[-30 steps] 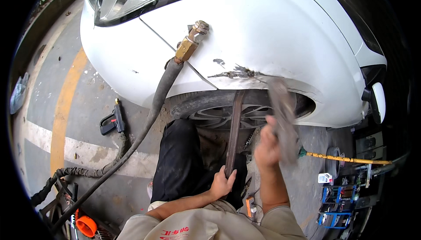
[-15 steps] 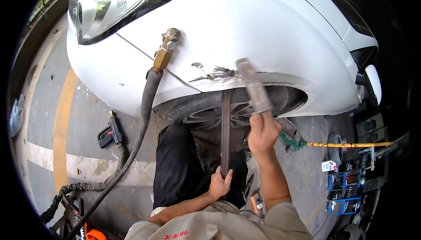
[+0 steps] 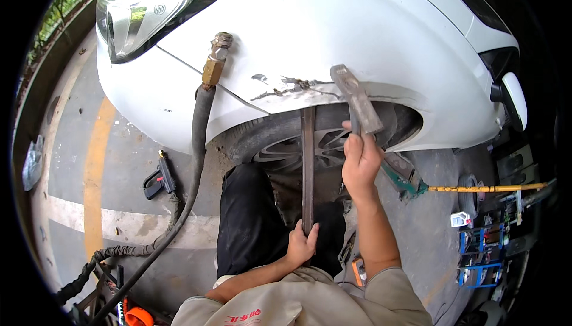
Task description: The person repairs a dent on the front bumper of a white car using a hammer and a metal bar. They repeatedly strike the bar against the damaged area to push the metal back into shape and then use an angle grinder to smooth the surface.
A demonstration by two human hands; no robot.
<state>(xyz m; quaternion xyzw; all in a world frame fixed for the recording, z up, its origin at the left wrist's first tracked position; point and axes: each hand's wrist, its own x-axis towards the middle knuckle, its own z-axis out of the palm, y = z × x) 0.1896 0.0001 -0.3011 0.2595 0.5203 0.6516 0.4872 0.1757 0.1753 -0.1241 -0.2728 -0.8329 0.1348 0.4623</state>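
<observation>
A white car (image 3: 369,34) fills the top of the head view, its fender scraped and dented (image 3: 286,88) above the front wheel (image 3: 298,147). My right hand (image 3: 360,162) grips a flat metal body hammer (image 3: 356,98), its head raised against the wheel-arch edge beside the dent. My left hand (image 3: 302,244) holds the lower end of a long steel bar (image 3: 307,165) that stands upright, its top end tucked behind the fender lip under the dent. My knee in black trousers (image 3: 250,225) is below the wheel.
A thick black hose with a brass fitting (image 3: 199,129) leans on the fender and runs down to the lower left. A black spray gun (image 3: 158,177) lies on the concrete. A green jack with a yellow handle (image 3: 453,188) sits right, beside blue tool trays (image 3: 482,248).
My right hand has brought the hammer from a raised, blurred position down to the fender edge by the dent. My left hand keeps the bar upright. The view has shifted slightly.
</observation>
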